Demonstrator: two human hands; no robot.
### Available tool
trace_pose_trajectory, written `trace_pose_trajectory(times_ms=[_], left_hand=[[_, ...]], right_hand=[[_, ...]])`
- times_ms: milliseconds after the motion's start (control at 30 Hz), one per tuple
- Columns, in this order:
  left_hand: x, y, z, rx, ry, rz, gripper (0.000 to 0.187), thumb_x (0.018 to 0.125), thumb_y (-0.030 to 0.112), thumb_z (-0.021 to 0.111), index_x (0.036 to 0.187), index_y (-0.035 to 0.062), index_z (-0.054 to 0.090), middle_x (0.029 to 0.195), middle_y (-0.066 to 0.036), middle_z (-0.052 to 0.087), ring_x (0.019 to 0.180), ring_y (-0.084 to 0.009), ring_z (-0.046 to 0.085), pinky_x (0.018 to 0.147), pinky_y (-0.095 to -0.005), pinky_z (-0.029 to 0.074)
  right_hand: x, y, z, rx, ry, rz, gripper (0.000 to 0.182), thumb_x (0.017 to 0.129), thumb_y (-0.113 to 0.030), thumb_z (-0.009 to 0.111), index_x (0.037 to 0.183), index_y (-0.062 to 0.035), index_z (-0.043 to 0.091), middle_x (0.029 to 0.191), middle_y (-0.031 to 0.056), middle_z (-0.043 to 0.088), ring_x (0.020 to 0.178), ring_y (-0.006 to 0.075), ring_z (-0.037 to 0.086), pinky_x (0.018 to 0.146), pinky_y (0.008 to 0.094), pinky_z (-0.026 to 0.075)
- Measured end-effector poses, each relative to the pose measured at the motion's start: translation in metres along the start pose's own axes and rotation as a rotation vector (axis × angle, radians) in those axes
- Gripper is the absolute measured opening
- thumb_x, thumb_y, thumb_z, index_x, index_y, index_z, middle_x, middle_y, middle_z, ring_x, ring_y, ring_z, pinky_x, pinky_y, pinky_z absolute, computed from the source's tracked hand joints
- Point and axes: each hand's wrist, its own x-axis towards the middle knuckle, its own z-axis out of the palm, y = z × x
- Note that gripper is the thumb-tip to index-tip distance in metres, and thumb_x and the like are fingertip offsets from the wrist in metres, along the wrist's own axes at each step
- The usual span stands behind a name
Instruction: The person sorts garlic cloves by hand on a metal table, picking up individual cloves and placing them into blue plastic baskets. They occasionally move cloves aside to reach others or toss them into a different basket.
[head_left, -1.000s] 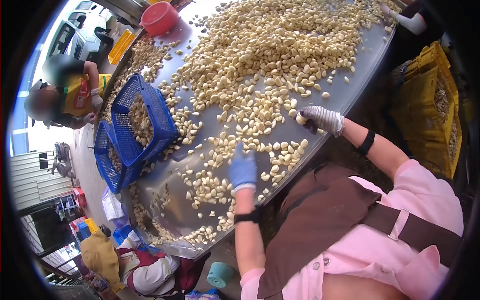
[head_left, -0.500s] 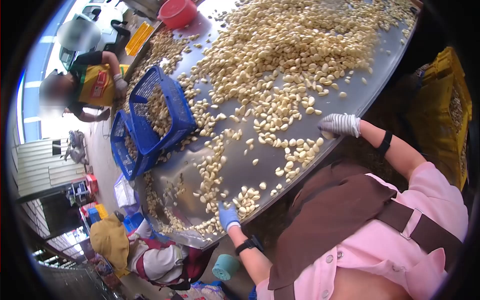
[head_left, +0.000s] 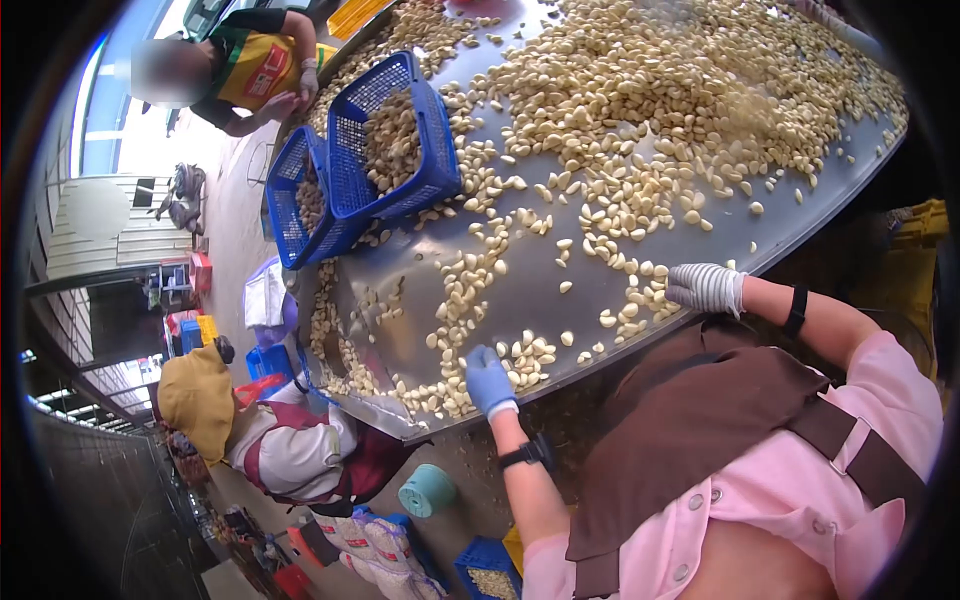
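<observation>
My left hand [head_left: 488,380], in a blue glove, rests on the metal table [head_left: 570,365] at its near edge. Its fingers are stretched out beside a small group of pale, peeled garlic cloves [head_left: 530,357]. My right hand [head_left: 706,288], in a white striped glove, lies over the table's edge further right. Its extended fingers touch the end of a strip of cloves [head_left: 640,300]; the underside of the palm is hidden. A large heap of cloves [head_left: 620,110] covers the far part of the table.
Two joined blue baskets [head_left: 440,160] holding cloves stand on the table's left side. A person in a yellow apron [head_left: 262,72] is behind them; another in a tan hat [head_left: 205,395] is at the left end. A teal container [head_left: 427,490] sits on the floor.
My view has shifted, so the table appears further right. My right hand has come down against the cloves at the edge; a clove showed at its fingertips before. My left hand stays by its group.
</observation>
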Motion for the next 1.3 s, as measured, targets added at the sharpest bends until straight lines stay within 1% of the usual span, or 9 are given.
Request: trace_pose_trajectory(times_ms=[400,467,567,733,800,933,1067,1200,1300], left_hand=[[0.105,0.013,0.034,0.463,-0.163,0.187,0.045,0.078,0.034,0.067,0.102,-0.0033,0.061,0.099,-0.022,0.067,0.094,-0.0366,0.063,0.085,-0.0407,0.048],[0.103,0.004,0.035,-0.053,-0.271,0.174,0.034,0.082,0.034,0.062,0.092,0.0011,0.064,0.079,-0.013,0.066,0.071,-0.0264,0.062,0.067,-0.0377,0.051],[0.131,-0.037,0.019,-1.265,-1.232,-0.518,0.021,0.088,0.029,0.055,0.092,0.0094,0.061,0.063,-0.001,0.052,0.057,-0.0136,0.048,0.052,-0.0295,0.043],[0.056,0.033,0.002,-1.612,-1.059,-0.3,0.023,0.091,0.027,0.055,0.105,0.0092,0.058,0.089,-0.005,0.057,0.078,-0.0187,0.055,0.061,-0.0321,0.048],[0.036,0.076,0.0,-1.517,-0.984,-0.222,0.022,0.091,0.026,0.056,0.105,0.0093,0.06,0.095,-0.007,0.057,0.088,-0.0214,0.054,0.067,-0.0336,0.049],[0.064,0.074,0.048,-1.274,-1.269,-0.275,0.026,0.088,0.025,0.059,0.106,0.0059,0.061,0.074,-0.002,0.054,0.06,-0.0119,0.051,0.046,-0.0236,0.039],[-0.015,0.18,0.083,-0.646,-1.104,-0.042,0.02,0.087,0.019,0.058,0.101,0.0058,0.063,0.068,0.002,0.053,0.05,-0.0054,0.045,0.04,-0.0209,0.031],[-0.048,0.198,0.163,-0.08,-0.978,0.771,0.029,0.086,0.023,0.061,0.112,0.0097,0.062,0.086,-0.011,0.068,0.074,-0.0208,0.065,0.068,-0.0317,0.051],[-0.07,0.213,0.163,0.373,-0.948,0.958,0.037,0.082,0.031,0.064,0.114,0.0142,0.06,0.097,-0.017,0.067,0.093,-0.0344,0.063,0.083,-0.0411,0.049]], right_hand=[[-0.029,-0.004,-0.042,-0.513,-0.169,0.14,0.038,0.088,-0.037,0.048,0.089,-0.0062,0.069,0.082,0.0187,0.066,0.079,0.0373,0.064,0.074,0.0454,0.05],[-0.026,0.006,-0.035,-0.52,-0.128,0.083,0.034,0.086,-0.033,0.048,0.087,-0.007,0.069,0.081,0.0178,0.067,0.076,0.0382,0.064,0.069,0.0466,0.051],[-0.026,0.007,-0.033,-0.452,-0.088,0.13,0.034,0.086,-0.03,0.045,0.085,-0.0062,0.068,0.078,0.0154,0.067,0.073,0.0367,0.064,0.065,0.0468,0.05],[-0.025,0.008,-0.032,-0.493,-0.144,0.142,0.034,0.088,-0.029,0.042,0.085,-0.008,0.069,0.075,0.0141,0.067,0.071,0.0358,0.064,0.064,0.0453,0.05],[-0.025,0.005,-0.032,-0.481,-0.142,0.178,0.033,0.088,-0.028,0.042,0.085,-0.0082,0.069,0.075,0.0138,0.067,0.071,0.0355,0.064,0.064,0.0449,0.05],[-0.03,0.0,-0.034,-0.547,-0.139,0.14,0.033,0.088,-0.028,0.042,0.085,-0.0091,0.069,0.079,0.013,0.067,0.073,0.0345,0.064,0.066,0.0441,0.05],[-0.027,0.003,-0.029,-0.513,-0.077,0.18,0.032,0.087,-0.026,0.043,0.085,-0.0084,0.069,0.081,0.0141,0.067,0.075,0.0339,0.065,0.066,0.0442,0.05],[-0.009,0.02,-0.024,-0.494,-0.19,0.234,0.034,0.088,-0.029,0.044,0.089,-0.0058,0.069,0.085,0.0148,0.068,0.083,0.0337,0.064,0.073,0.0444,0.05],[-0.022,0.012,-0.028,-0.356,-0.129,0.2,0.038,0.091,-0.035,0.043,0.099,-0.0065,0.067,0.089,0.0151,0.067,0.085,0.0343,0.064,0.078,0.0438,0.048]])
